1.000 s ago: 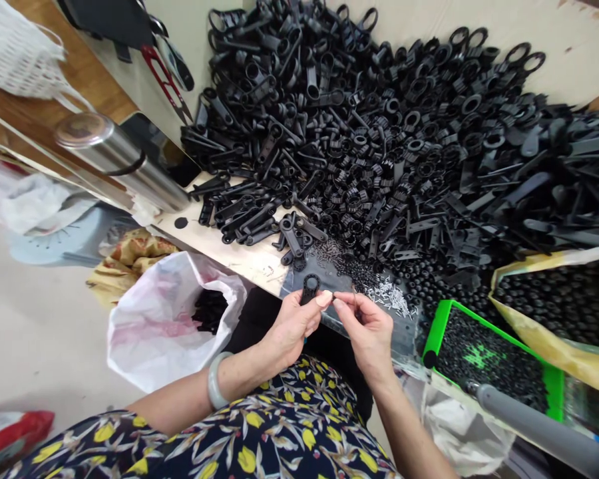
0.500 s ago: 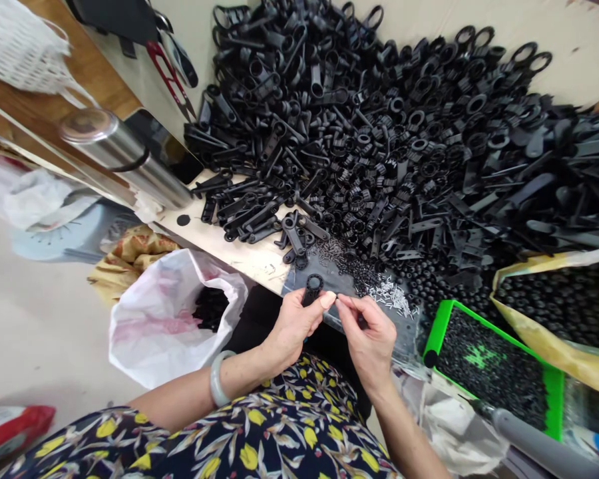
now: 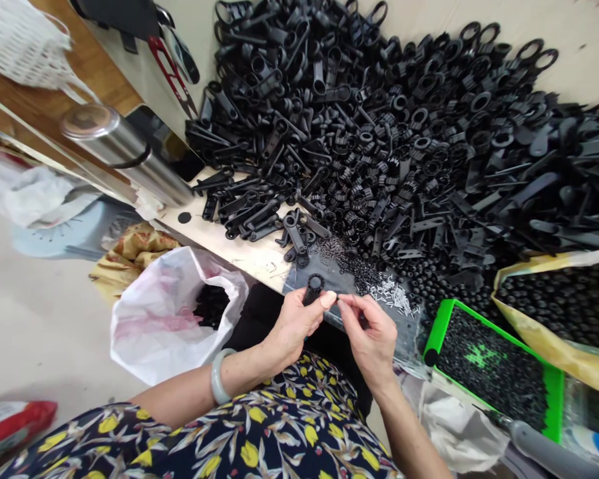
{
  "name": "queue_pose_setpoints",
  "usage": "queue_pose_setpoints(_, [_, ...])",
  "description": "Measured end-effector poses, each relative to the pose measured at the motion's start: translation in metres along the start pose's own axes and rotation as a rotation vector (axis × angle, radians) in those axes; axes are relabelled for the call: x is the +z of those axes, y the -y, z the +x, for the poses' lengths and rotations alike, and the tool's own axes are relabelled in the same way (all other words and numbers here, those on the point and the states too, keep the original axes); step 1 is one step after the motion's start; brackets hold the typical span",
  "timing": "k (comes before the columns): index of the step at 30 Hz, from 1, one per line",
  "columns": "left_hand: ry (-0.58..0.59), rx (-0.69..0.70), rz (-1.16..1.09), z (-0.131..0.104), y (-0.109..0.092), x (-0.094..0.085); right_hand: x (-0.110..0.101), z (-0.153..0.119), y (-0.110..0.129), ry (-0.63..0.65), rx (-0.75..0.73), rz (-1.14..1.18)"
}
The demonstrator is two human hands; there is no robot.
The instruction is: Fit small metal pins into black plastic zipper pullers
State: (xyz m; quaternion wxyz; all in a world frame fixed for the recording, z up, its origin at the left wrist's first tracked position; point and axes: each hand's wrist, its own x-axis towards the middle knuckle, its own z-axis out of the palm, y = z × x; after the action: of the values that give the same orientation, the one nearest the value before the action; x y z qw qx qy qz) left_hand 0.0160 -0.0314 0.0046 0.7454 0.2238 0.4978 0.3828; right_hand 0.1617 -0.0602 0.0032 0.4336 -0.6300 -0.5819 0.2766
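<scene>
My left hand (image 3: 295,327) is closed around a black plastic part (image 3: 314,286) whose ringed end sticks up beyond the fingers. Close beside it, my right hand (image 3: 372,332) is pinched, its fingertips almost touching the left thumb; whatever lies between them is too small to make out. Both hands are over the near edge of a dark grey mat (image 3: 304,274). Small silver pins (image 3: 393,294) lie on the mat just beyond my right hand, next to tiny dark pieces (image 3: 362,274).
A large heap of black parts (image 3: 359,146) covers the back. At right are a green tray (image 3: 554,406), a yellow-edged bag (image 3: 554,332) and a grey-handled tool (image 3: 544,446). A steel flask (image 3: 124,156) and white bag (image 3: 150,332) are at left.
The ringed end of the black part has tilted slightly in my left hand. Both hands keep nearly the same place and grip.
</scene>
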Motion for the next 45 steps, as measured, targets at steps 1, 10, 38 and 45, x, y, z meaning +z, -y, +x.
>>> queue_pose_setpoints(1, [0.002, 0.004, 0.004, 0.0, 0.0, -0.001, -0.002, 0.001, -0.001, 0.021, -0.025, -0.009])
queue_pose_setpoints(10, [0.02, -0.005, 0.017, 0.0, -0.001, -0.002, -0.014, 0.011, -0.014, 0.161, -0.166, -0.114])
queue_pose_setpoints(38, [0.074, -0.081, -0.083, 0.001, -0.004, 0.0, -0.016, 0.013, -0.004, 0.163, -0.063, 0.0])
queue_pose_setpoints(45, [0.121, -0.097, -0.17, 0.001, -0.001, 0.001, -0.003, 0.0, -0.002, 0.034, 0.049, 0.059])
